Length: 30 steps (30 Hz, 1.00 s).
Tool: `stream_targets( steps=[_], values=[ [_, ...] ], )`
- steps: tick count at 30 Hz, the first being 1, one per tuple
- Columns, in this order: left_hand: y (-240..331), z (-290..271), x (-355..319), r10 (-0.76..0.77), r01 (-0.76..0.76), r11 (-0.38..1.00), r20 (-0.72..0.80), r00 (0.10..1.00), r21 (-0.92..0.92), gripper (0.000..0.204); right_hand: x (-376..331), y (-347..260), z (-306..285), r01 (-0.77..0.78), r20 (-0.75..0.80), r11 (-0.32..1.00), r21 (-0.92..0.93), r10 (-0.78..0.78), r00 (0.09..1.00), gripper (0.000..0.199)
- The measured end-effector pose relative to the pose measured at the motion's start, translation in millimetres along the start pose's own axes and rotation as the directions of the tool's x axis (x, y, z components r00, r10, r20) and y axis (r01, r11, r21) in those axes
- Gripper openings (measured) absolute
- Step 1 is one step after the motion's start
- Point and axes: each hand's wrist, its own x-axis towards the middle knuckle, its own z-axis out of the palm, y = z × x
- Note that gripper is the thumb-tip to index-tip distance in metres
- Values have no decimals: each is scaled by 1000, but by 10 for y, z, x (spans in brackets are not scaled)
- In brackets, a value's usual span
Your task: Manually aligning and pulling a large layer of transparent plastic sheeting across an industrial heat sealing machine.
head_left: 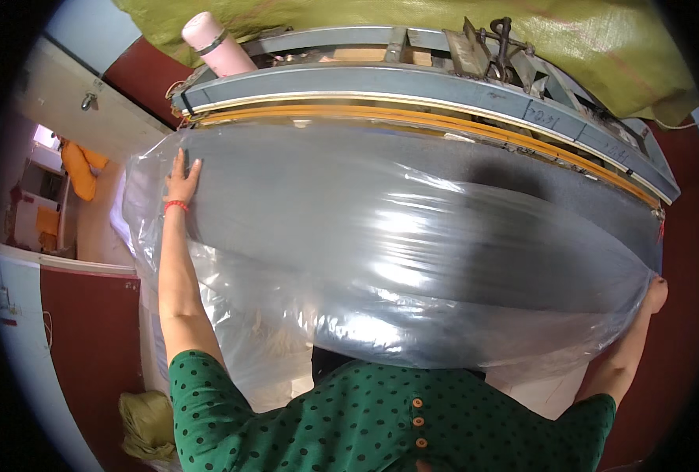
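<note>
A large clear plastic sheet is spread across a dark grey work surface, its near part hanging in folds against my body. My left hand, with a red bracelet at the wrist, lies on the sheet near its far left end, fingers spread. At the right end my right hand is closed round the edge of the sheet. Taut, shiny creases run across the plastic between the two hands. The sheet's far right part does not reach over the back strip of the surface.
Behind the surface runs a grey metal frame with orange strips below it. A pink bottle leans at its left, and a rusty clamp sits at its right. Green-yellow sacking hangs behind. A door stands at left.
</note>
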Motion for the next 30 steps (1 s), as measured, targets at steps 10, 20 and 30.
stream_targets(
  steps=[10, 20, 30],
  values=[
    [296, 71, 216, 182, -225, 974, -540, 822, -14, 31, -431, -538, -443, -98, -27, 988, -122, 95, 995, 27],
    [4773, -218, -3752, 930, 98, 350, 333, -154, -932, 28, -290, -96, -240, -38, -196, 999, 37, 44, 980, 19],
    [4918, 555, -5111, 764, 44, 222, 145, -629, -974, 34, -274, -261, -206, -8, -151, 995, 96, 23, 988, 19]
  ],
)
